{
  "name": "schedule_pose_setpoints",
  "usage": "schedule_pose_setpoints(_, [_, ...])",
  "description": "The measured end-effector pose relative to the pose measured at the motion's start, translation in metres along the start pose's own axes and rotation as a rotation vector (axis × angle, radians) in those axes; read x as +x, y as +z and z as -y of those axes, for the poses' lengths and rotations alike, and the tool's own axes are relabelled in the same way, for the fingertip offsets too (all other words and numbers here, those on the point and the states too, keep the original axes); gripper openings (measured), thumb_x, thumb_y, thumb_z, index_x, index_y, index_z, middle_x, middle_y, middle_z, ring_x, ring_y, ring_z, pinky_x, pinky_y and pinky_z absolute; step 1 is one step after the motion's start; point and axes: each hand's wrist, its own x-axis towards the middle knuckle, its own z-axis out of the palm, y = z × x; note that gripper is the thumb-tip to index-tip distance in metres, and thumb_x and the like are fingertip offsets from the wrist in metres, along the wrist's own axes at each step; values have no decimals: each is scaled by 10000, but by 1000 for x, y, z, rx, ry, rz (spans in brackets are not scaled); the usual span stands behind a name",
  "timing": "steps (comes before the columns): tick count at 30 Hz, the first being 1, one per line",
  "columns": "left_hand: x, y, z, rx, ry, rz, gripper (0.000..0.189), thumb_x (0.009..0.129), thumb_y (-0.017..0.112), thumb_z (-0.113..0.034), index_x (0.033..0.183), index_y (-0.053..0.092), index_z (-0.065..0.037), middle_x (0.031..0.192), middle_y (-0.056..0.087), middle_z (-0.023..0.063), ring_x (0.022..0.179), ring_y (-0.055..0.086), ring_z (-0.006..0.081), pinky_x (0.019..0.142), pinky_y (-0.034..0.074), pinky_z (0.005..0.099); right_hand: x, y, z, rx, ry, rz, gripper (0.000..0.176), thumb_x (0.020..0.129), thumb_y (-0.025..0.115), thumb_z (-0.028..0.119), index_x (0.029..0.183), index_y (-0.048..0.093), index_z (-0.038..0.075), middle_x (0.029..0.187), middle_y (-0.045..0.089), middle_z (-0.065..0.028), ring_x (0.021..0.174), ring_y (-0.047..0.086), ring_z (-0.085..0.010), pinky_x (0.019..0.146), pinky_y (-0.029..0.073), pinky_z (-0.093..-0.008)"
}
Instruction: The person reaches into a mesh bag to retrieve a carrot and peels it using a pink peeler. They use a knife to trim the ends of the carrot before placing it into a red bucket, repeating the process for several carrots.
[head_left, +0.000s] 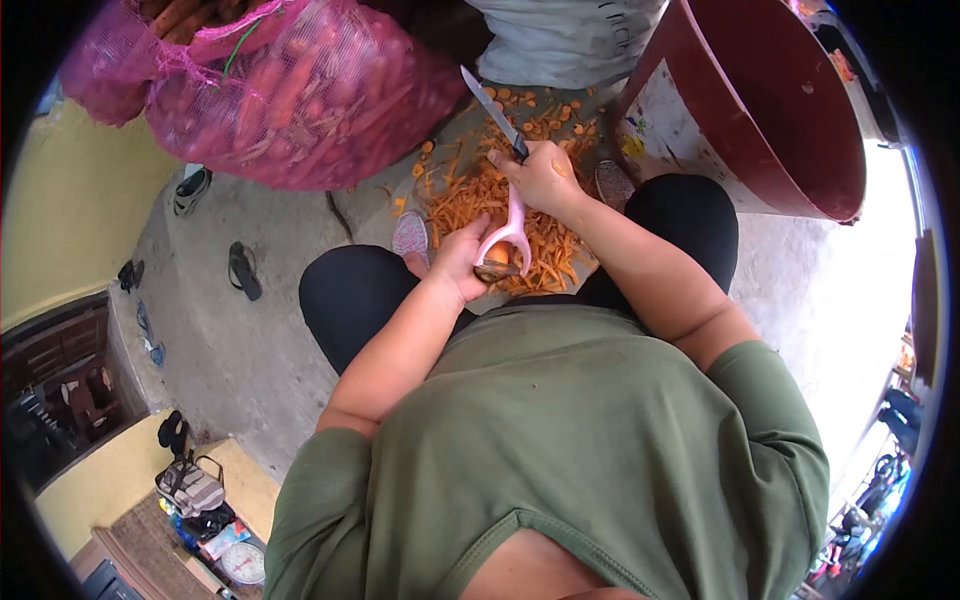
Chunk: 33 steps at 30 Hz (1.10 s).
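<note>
My left hand (465, 262) is closed around a carrot (497, 262), whose dark end points toward me. My right hand (545, 180) grips a pink peeler (513, 225) and a knife (497, 112) together. The knife blade sticks out up and to the left, away from my body. The peeler's head lies over the carrot, close to my left fingers. Beneath both hands, a heap of orange carrot peelings (550, 245) covers the ground between my feet.
A pink mesh sack of carrots (300, 100) stands at the upper left. Beyond the peelings is a white sack (565, 45), with a large dark red tub (690, 110) to the right. Loose sandals (243, 271) lie on the concrete floor (225, 345) at left.
</note>
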Motion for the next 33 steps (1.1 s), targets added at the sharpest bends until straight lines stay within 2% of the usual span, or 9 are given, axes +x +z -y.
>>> schedule_pose_setpoints(5, [-10, 4, -3, 97, -5, 14, 279, 853, 407, -310, 947, 462, -54, 774, 529, 100, 597, 533, 209, 538, 462, 328, 39, -18, -25, -77, 82, -242, 367, 727, 537, 422, 784, 612, 67, 684, 598, -134, 702, 592, -265, 646, 450, -367])
schedule_pose_setpoints(11, [-2, -1, -1, 22, 44, -15, 301, 829, 453, -335, 944, 465, -58, 773, 527, 91, 636, 535, 203, 544, 466, 338, -5, 11, 0, -56, -73, 24, 370, 711, 568, 409, 812, 614, 56, 703, 591, -171, 727, 587, -280, 682, 444, -370])
schedule_pose_setpoints(14, [-2, -3, 6, 164, 110, 65, 299, 839, 428, -330, 960, 459, -58, 808, 528, 94, 673, 540, 212, 543, 470, 346, 26, 9, -20, -83, 106, -123, 387, 713, 563, 414, 806, 609, 41, 741, 597, -166, 733, 588, -280, 678, 449, -361])
schedule_pose_setpoints(17, [-5, -5, 3, 118, -32, 68, 299, 854, 389, -321, 969, 457, -54, 829, 534, 103, 679, 545, 222, 544, 474, 352, 65, -15, -52, -69, 171, -329, 405, 713, 556, 424, 797, 604, 31, 737, 599, -157, 722, 589, -277, 654, 455, -353])
schedule_pose_setpoints(21, [2, -11, 1, 57, 23, 40, 310, 853, 386, -334, 962, 456, -53, 796, 536, 111, 672, 544, 230, 534, 470, 352, 9, 3, -6, -9, 107, -33, 391, 705, 563, 418, 727, 605, 29, 693, 591, -165, 709, 582, -288, 665, 440, -360])
schedule_pose_setpoints(23, [6, -6, 3, 53, 8, 15, 313, 851, 390, -340, 957, 457, -53, 777, 536, 114, 670, 542, 231, 528, 467, 350, 0, 21, -12, -67, -98, -105, 422, 691, 606, 403, 613, 532, -5, 511, 501, -128, 543, 542, -197, 560, 425, -341])
schedule_pose_setpoints(27, [5, -14, 0, 145, 21, 132, 309, 844, 408, -353, 938, 465, -65, 752, 522, 103, 660, 539, 212, 531, 460, 351, 44, 6, -41, -92, 104, -308, 399, 715, 567, 421, 701, 600, 24, 546, 552, -138, 579, 573, -266, 581, 429, -362])
schedule_pose_setpoints(29, [-2, -6, 1, 160, 3, 59, 306, 844, 403, -367, 937, 464, -81, 776, 516, 89, 648, 525, 200, 541, 455, 342, 56, -16, -51, -65, 142, -307, 431, 721, 537, 434, 759, 608, 10, 717, 598, -166, 732, 591, -276, 667, 448, -350])
schedule_pose_setpoints(33, [-3, -3, -2, 72, -14, 28, 293, 852, 386, -361, 954, 457, -95, 793, 519, 79, 675, 525, 203, 561, 453, 353, 26, -4, -21, -32, 87, -140, 400, 707, 555, 432, 742, 614, 38, 653, 592, -151, 693, 594, -270, 658, 445, -347])
